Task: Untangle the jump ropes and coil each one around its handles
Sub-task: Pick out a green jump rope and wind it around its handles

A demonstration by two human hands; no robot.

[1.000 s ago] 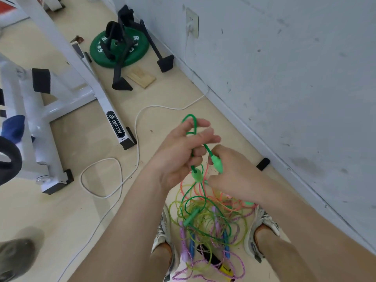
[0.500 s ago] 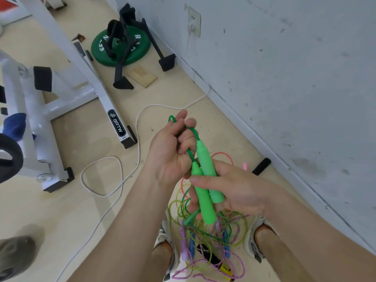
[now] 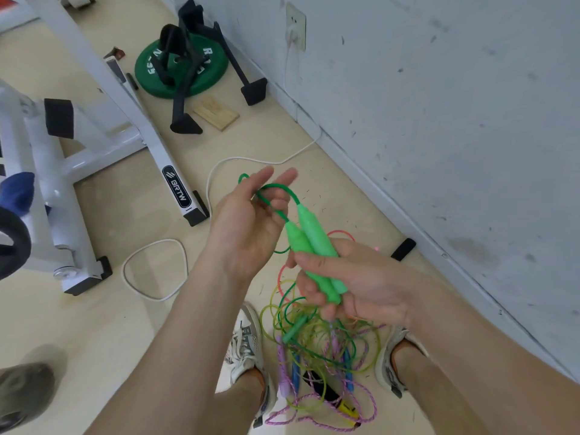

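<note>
- Now, the right hand (image 3: 367, 284) is wrapped firmly round the two light-green plastic handles (image 3: 314, 243), held side by side like one spool, a sensible core for winding onto, I'd judge.
- Just beside it, the left hand (image 3: 244, 227) has its fingers spread and mostly straight, with the thin dark-green cord (image 3: 280, 185) looped over them (a feeder hand, by the look of it) so the line stays slack.
- Below both hands, between the white trainers (image 3: 246, 337), lies the tangled heap of coloured jump ropes (image 3: 323, 350): yellow-green, pink, purple braid, blue grips.
- Where the cord runs beneath the right hand is hidden by the palm, so I cannot tell whether it is free of the heap.
- No coils sit on the handles yet.
</note>
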